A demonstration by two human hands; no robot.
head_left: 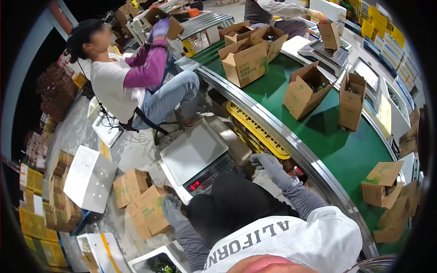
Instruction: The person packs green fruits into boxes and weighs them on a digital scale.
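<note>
My left hand (174, 210), in a grey glove, is beside the flattened brown cartons (148, 211) on the left of my lap. Its fingers are apart and it holds nothing I can see. My right hand (268, 167), also gloved in grey, is over the floor near the yellow crate (259, 132), fingers spread and empty. Between the hands, in front of my knees, stands a scale (193, 152) with a bare white platform and red lit digits. Below my left forearm is a white foam box (159, 259) with dark green items in it.
A green conveyor belt (318, 141) with a metal edge curves along the right, carrying open cartons (246, 63). A seated co-worker (114, 82) lifts a carton at the upper left. Another person's hand (317, 16) touches a carton on a scale. A white foam box (88, 179) stands left.
</note>
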